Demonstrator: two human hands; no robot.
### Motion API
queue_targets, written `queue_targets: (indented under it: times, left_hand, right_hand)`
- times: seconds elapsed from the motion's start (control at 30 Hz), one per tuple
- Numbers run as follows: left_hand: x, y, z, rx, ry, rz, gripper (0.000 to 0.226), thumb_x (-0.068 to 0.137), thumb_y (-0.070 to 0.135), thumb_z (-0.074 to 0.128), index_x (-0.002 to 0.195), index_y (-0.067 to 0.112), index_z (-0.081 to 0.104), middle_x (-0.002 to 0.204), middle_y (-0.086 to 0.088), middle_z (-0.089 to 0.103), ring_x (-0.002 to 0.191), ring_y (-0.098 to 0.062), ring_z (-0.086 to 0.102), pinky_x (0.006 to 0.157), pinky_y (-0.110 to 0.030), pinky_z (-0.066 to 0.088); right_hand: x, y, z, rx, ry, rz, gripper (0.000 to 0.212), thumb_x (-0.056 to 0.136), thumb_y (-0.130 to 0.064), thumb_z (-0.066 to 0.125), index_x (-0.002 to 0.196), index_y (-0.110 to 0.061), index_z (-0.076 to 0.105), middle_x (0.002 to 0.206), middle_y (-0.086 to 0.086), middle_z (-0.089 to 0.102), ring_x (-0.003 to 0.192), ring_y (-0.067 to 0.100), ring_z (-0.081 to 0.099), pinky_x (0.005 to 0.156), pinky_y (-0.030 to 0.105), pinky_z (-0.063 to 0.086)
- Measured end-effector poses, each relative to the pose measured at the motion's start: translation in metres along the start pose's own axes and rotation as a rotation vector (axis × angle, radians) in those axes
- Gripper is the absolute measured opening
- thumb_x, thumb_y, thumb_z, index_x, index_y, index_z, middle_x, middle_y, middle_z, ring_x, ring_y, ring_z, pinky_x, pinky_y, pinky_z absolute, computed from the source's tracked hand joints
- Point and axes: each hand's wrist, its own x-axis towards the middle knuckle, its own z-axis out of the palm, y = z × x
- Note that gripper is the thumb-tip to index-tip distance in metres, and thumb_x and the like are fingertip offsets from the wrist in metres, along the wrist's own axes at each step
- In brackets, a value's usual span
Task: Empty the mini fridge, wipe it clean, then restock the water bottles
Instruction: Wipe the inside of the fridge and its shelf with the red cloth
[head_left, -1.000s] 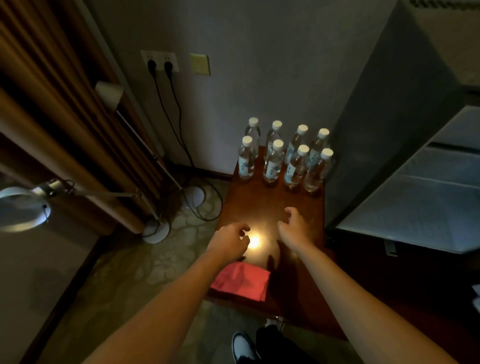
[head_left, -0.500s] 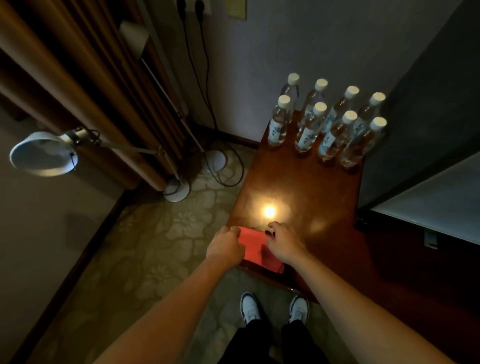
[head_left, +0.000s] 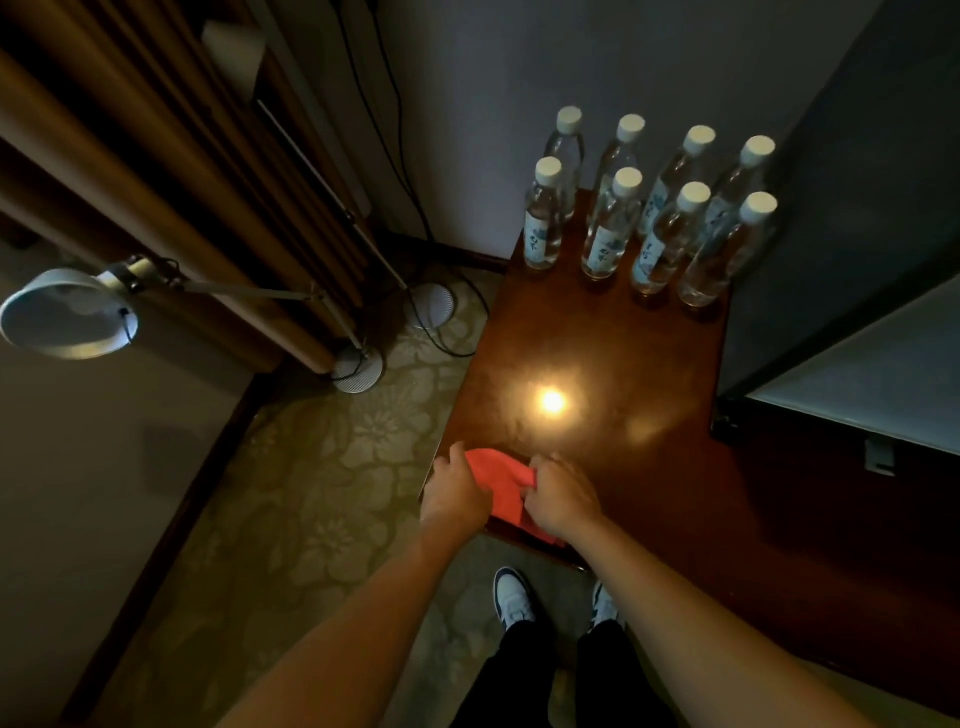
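Note:
A red cloth lies at the near left corner of the dark wooden table. My left hand grips its left edge and my right hand pinches its right side, bunching the fabric between them. Several clear water bottles with white caps stand in two rows at the far end of the table, against the wall. The mini fridge is the dark box to the right, with its pale door swung open toward me.
Two floor lamps stand left of the table: a white lamp head on a jointed arm, with round bases on the patterned carpet and cables trailing to the wall. Brown curtains hang at the left. My shoes are below the table edge.
Both hands came back from the middle of the table to the red cloth and took hold of it. The cloth is now bunched between them. My view tipped further downward.

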Motion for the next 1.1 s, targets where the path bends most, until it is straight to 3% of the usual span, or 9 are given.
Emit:
queue_targets:
  times: [0.13,0.23,0.33,0.47,0.53,0.63,0.83,0.97,1.1]
  left_hand:
    - [-0.003,0.018,-0.011,-0.073,0.034,0.026,0.040,0.081,0.025,0.061,0.120,0.018,0.061,0.109,-0.008,0.069,0.104,-0.030,0.065,0.086,-0.034,0.052]
    - [-0.009,0.040,-0.018,-0.097,0.006,0.101,0.036,0.074,0.031,0.066,0.109,0.025,0.069,0.098,-0.002,0.073,0.094,-0.025,0.068,0.080,-0.034,0.056]
    - [-0.013,0.068,-0.028,-0.090,0.045,0.196,0.033,0.077,0.032,0.068,0.110,0.028,0.069,0.099,0.000,0.073,0.094,-0.023,0.068,0.077,-0.030,0.053]
    - [-0.023,0.109,-0.042,-0.077,0.085,0.370,0.037,0.076,0.029,0.067,0.113,0.030,0.067,0.102,0.006,0.072,0.094,-0.018,0.067,0.081,-0.032,0.053]
    - [-0.027,0.131,-0.048,-0.072,0.088,0.466,0.041,0.077,0.028,0.067,0.117,0.031,0.065,0.107,0.009,0.069,0.096,-0.014,0.066,0.084,-0.031,0.052]
    - [-0.032,0.165,-0.058,-0.028,0.130,0.609,0.047,0.081,0.025,0.068,0.127,0.029,0.059,0.118,0.008,0.065,0.108,-0.012,0.060,0.088,-0.024,0.044]
    - [-0.048,0.228,-0.073,-0.012,0.200,0.858,0.049,0.089,0.027,0.066,0.137,0.027,0.052,0.129,0.008,0.057,0.120,-0.008,0.051,0.095,-0.021,0.037]
    - [-0.057,0.262,-0.076,-0.009,0.218,0.987,0.045,0.090,0.029,0.065,0.134,0.025,0.056,0.125,0.007,0.058,0.113,-0.010,0.055,0.096,-0.027,0.044]
    - [-0.063,0.286,-0.071,-0.012,0.212,1.055,0.043,0.091,0.037,0.062,0.133,0.027,0.055,0.125,0.007,0.058,0.110,-0.010,0.057,0.095,-0.031,0.048]
  right_hand:
    - [-0.006,0.007,-0.019,0.210,0.012,-0.001,0.011,0.083,-0.017,0.058,0.094,-0.018,0.060,0.095,0.001,0.059,0.091,0.023,0.057,0.064,0.029,0.035]
    - [-0.011,0.015,-0.037,0.430,0.062,0.062,0.011,0.073,-0.015,0.057,0.079,-0.022,0.051,0.076,-0.005,0.056,0.077,0.020,0.056,0.060,0.035,0.039]
    - [-0.014,0.027,-0.059,0.603,0.111,0.105,0.023,0.060,-0.022,0.051,0.081,-0.030,0.049,0.080,-0.001,0.063,0.078,0.025,0.061,0.066,0.039,0.048]
    - [-0.029,0.034,-0.107,0.735,0.170,0.075,0.023,0.072,-0.022,0.069,0.091,-0.031,0.059,0.083,-0.005,0.066,0.080,0.017,0.063,0.068,0.031,0.047]
    - [-0.036,0.042,-0.130,0.733,0.217,0.029,0.009,0.076,-0.033,0.071,0.079,-0.026,0.065,0.072,-0.012,0.064,0.076,0.010,0.061,0.070,0.033,0.046]
    - [-0.046,0.054,-0.165,0.722,0.312,-0.006,0.019,0.066,-0.050,0.066,0.073,-0.032,0.064,0.068,-0.014,0.063,0.076,0.010,0.061,0.071,0.033,0.045]
    - [-0.080,0.066,-0.226,0.806,0.508,-0.022,0.007,0.081,-0.018,0.069,0.082,-0.022,0.063,0.076,-0.006,0.064,0.075,0.009,0.061,0.065,0.024,0.044]
    - [-0.099,0.078,-0.244,0.880,0.665,0.011,0.010,0.080,-0.016,0.070,0.078,-0.021,0.062,0.074,-0.006,0.064,0.071,0.011,0.060,0.064,0.025,0.044]
    - [-0.122,0.090,-0.257,0.960,0.786,0.043,0.012,0.081,-0.017,0.072,0.089,-0.023,0.065,0.083,-0.006,0.069,0.078,0.009,0.064,0.067,0.022,0.046]
